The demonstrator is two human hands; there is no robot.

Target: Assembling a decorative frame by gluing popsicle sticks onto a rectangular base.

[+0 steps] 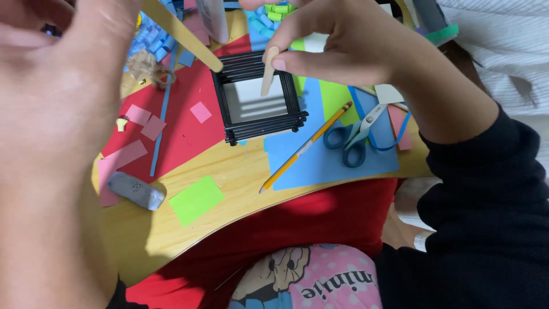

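Observation:
My left hand (51, 97) fills the left of the view, close to the camera and blurred, and it holds a plain wooden stick (183, 35) that slants down toward the black frame. My right hand (343, 43) pinches a second, shorter wooden stick (267, 73) upright over the frame's opening. The black square frame (260, 127), built of stacked black sticks, rests on the wooden table (229, 171) partly over red paper (183, 129).
A yellow pencil (306, 146) and blue-handled scissors (351, 137) lie on blue paper (326, 163). A grey eraser (136, 190), a green paper piece (196, 199), pink paper scraps (121, 157) and blue paper strips (151, 37) are scattered around.

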